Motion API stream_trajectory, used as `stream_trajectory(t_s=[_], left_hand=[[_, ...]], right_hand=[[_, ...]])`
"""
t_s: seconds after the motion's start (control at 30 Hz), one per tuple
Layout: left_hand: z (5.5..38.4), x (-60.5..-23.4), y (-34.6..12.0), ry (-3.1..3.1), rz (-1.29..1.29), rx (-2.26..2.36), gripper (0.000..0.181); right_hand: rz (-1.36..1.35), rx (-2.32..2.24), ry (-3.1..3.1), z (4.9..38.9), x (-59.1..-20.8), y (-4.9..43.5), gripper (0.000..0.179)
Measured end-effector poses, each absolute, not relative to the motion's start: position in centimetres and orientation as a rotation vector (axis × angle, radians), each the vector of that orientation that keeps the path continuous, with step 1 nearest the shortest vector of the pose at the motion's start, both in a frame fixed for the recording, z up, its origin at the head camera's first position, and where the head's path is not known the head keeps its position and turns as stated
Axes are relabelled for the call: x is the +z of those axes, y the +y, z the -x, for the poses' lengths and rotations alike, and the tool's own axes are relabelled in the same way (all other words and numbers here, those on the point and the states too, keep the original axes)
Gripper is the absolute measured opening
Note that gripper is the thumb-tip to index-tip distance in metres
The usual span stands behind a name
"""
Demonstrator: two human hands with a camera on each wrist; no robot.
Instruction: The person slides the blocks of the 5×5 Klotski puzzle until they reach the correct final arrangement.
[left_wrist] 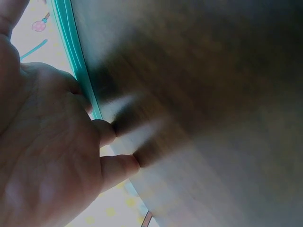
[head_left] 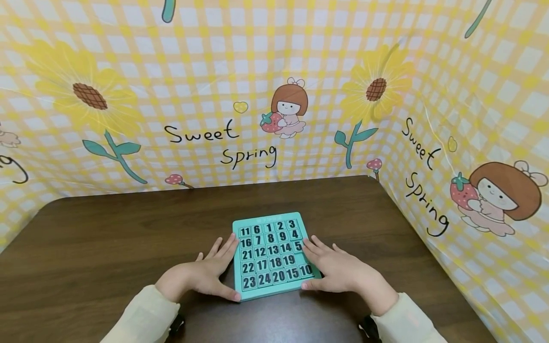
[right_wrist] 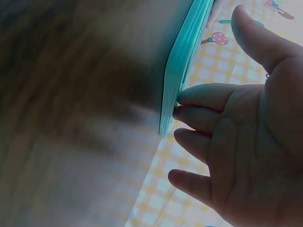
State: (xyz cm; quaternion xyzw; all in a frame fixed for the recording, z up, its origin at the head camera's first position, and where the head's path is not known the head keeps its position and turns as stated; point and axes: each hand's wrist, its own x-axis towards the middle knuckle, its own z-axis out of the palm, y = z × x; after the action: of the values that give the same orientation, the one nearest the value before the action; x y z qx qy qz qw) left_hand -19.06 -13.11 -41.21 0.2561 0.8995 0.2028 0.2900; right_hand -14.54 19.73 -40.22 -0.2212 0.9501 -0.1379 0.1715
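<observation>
A turquoise number slide puzzle (head_left: 266,219) lies flat on the table, turned slightly. Its tiles stand in five rows, and the gap is in the fourth row, right of tile 19 (head_left: 289,260). The left hand (head_left: 200,277) rests at the left side, fingers stretched along the edge and thumb at the near left corner. At the right side, the right hand (head_left: 339,270) has fingertips on the frame beside tile 5 (head_left: 298,246) and its thumb at the near edge. In the right wrist view its extended fingers meet the puzzle's side wall (right_wrist: 176,78).
The dark brown wooden table (head_left: 128,228) stretches out around the puzzle. A yellow checked cloth (head_left: 206,90) with printed flowers and figures stands behind the table's far edge and along its right side. Pale sleeves (head_left: 143,314) cover both forearms, with dark bands at the wrists.
</observation>
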Motion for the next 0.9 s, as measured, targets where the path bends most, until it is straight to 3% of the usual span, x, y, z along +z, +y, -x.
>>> stream_trajectory(t_s=[0.9], left_hand=[[19.0,-41.2,-13.2,2.399,-0.685,0.549,0.131]], right_hand=[[0.69,-0.38,2.67,9.8,-39.1,20.7,0.089]])
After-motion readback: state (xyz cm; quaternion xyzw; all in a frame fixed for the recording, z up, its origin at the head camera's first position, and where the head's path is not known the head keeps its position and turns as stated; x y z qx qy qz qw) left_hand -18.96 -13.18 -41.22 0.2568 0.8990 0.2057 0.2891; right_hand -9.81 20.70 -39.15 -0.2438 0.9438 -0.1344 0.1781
